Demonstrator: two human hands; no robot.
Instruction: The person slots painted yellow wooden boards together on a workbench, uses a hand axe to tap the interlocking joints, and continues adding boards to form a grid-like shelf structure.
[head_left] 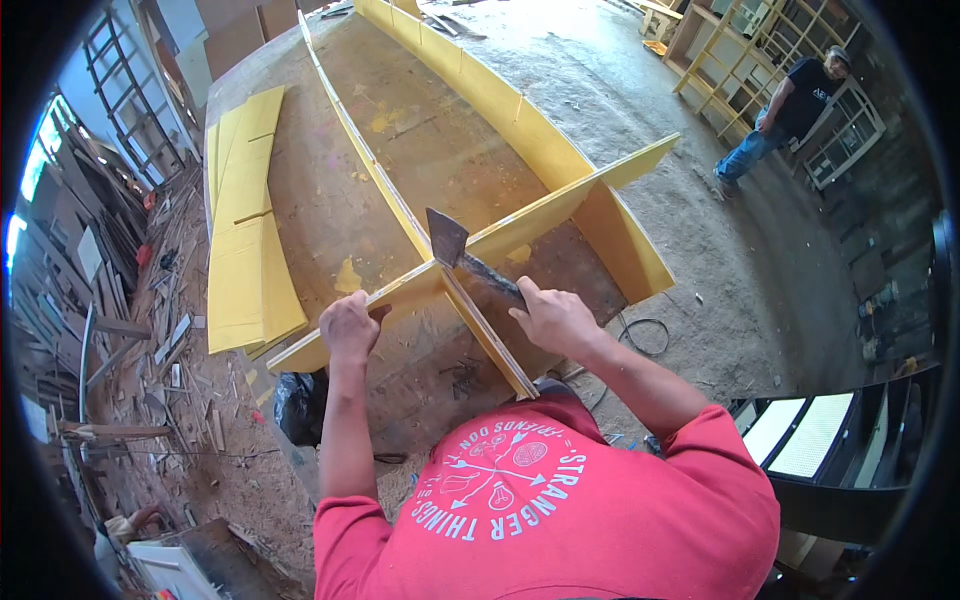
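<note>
My right hand [558, 318] is closed round the dark handle of a hatchet [447, 238]. Its broad metal head is over the joint where a long yellow board [372, 165] crosses a yellow crosspiece [535, 217]. Both boards stand on edge, slotted across each other. Left of that joint, my left hand [350, 325] grips the top edge of the crosspiece, fingers partly hidden behind it. A second long yellow board [480, 80] meets the crosspiece farther right. The frame rests on a stained brown worktable [325, 200].
Several flat yellow boards [240, 230] lie stacked on the table's left. Wood scraps [180, 335] litter the floor there. A black plastic bag [298, 408] hangs near my left forearm. Another person [790, 105] stands at the far right, by a yellow lattice frame [745, 65]. A cable [648, 338] lies at right.
</note>
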